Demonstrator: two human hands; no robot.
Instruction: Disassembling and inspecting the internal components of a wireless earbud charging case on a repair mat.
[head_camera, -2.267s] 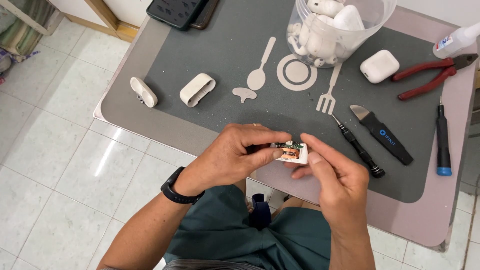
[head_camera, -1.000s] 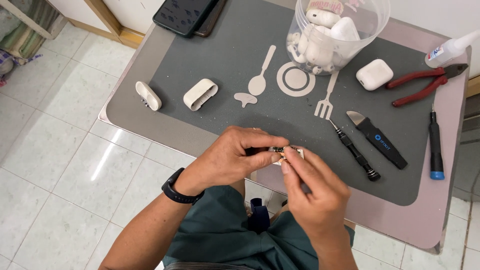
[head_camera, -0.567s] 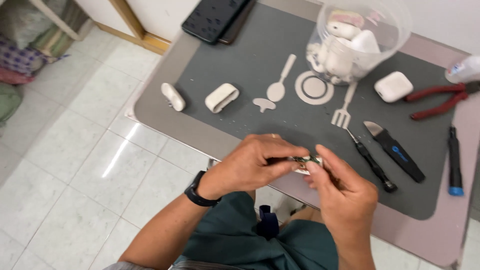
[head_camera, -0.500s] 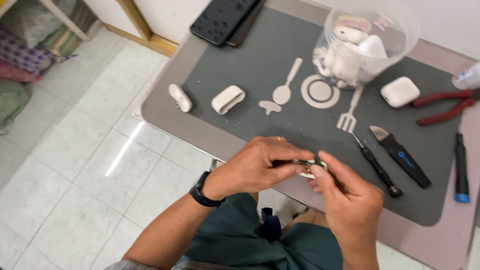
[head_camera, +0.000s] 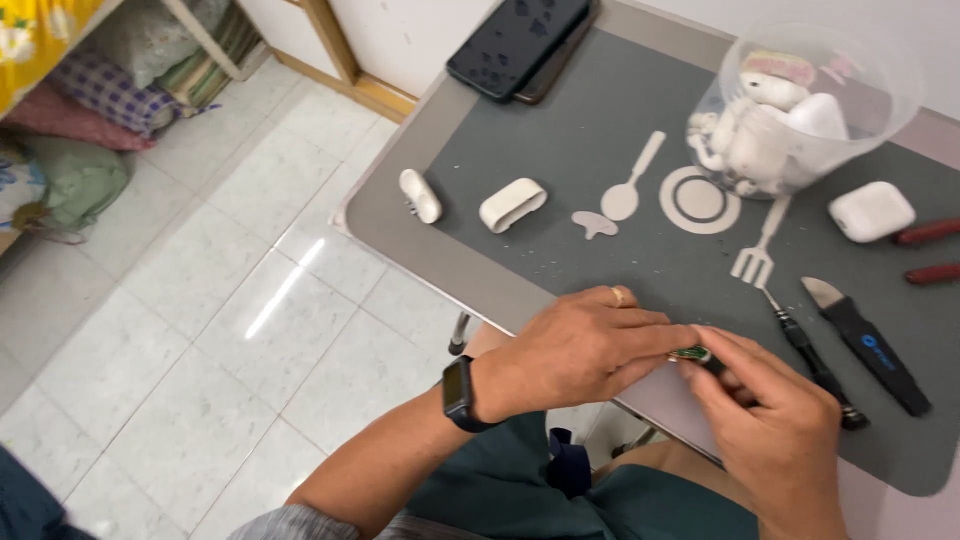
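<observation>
Beyond the counter (head_camera: 400, 235) edge, both hands pinch a tiny green part (head_camera: 692, 354); left hand (head_camera: 580, 350), right hand (head_camera: 770, 425); slipping could drop it floorward.

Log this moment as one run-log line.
left hand: pinching small green part | right hand: pinching same part | location: over grey mat edge | screwdriver: lying beside right hand

Bright, even daylight, soft shadows. Streak of glare on the floor tiles (head_camera: 283, 288). Slightly motion-soft around the hands, bit of wide-angle stretch at edges.
</observation>
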